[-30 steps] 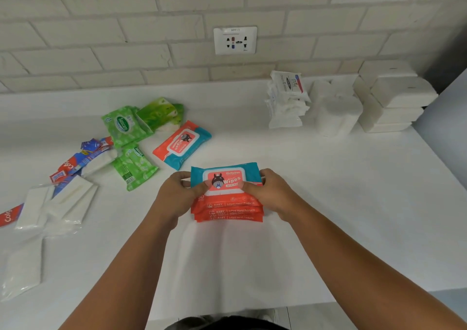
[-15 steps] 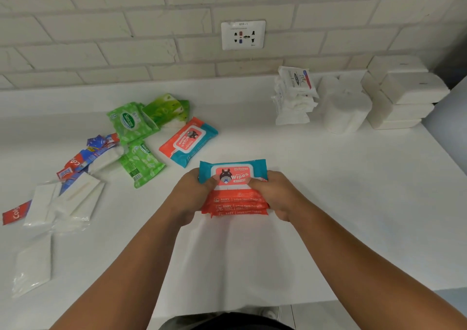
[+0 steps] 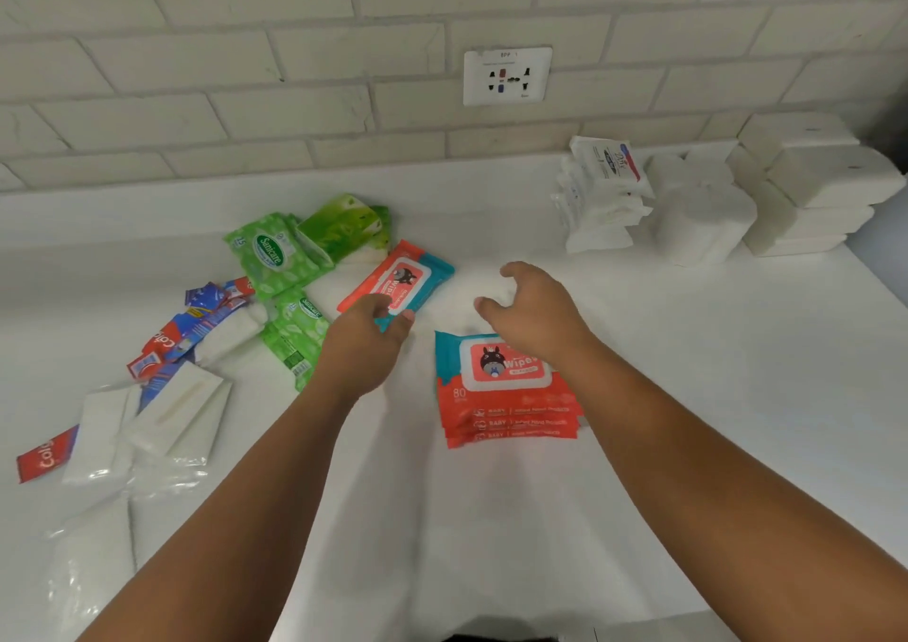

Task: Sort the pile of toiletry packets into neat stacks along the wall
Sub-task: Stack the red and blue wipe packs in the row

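Note:
A stack of three orange-and-teal baby wipes packets (image 3: 501, 395) lies on the white counter (image 3: 688, 395) in front of me. My right hand (image 3: 533, 319) hovers over its far edge, fingers spread, holding nothing. My left hand (image 3: 363, 341) has reached left and pinches the near corner of a single matching wipes packet (image 3: 400, 280) that lies at an angle. The unsorted pile to the left holds green Sanicare packets (image 3: 269, 254), a green tissue pack (image 3: 344, 226), red-and-blue toothpaste sachets (image 3: 196, 327) and white packets (image 3: 167, 415).
Along the wall at the right stand a stack of white printed packets (image 3: 602, 199), white wrapped rolls (image 3: 702, 223) and a stack of white blocks (image 3: 825, 189). A wall socket (image 3: 507, 76) sits above the counter. The counter's front edge runs just below my forearms.
Both hands have let go of the wipes stack, which now rests on the counter. My left hand moved left onto the single wipes packet; my right hand lifted and opened.

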Available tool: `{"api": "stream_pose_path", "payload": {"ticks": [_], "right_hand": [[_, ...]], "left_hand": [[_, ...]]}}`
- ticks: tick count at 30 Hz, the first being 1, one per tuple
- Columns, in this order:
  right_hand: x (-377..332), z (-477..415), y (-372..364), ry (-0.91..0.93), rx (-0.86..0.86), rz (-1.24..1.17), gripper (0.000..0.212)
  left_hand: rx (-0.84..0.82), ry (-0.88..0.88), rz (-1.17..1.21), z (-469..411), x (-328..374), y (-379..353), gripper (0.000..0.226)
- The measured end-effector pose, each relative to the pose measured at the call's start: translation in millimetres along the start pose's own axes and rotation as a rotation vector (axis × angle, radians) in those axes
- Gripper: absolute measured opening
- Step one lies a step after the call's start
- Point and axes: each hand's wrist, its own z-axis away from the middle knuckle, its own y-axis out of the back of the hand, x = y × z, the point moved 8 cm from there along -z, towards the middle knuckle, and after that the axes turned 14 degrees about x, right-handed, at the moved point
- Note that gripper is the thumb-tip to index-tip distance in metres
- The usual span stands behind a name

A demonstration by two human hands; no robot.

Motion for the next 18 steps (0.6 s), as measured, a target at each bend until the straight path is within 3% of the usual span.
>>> {"api": "stream_pose_path", "payload": {"ticks": [5,10,15,18], "right_hand": [[-48,-22,-47,0.132,-0.144,0.146,0.047],[-65,-56,-94,0.125,-0.22,0.229,0.036],[-66,-82,-125,0.069,-0.278,0.288,0.032],[-62,-89,-137,0.07,-0.3,0.366,0.042]], "left_hand": [[-0.02,-0.119,-0.215,-48,-16,3,0.052],[-0.078,-0.204,-0.276,-75,-26,-7,0.054],[-0.112,-0.297,-0.342,-84,-24,-19,0.065],[-0.117,-0.328,-0.421,-87,-25,-24,0.074]]}}
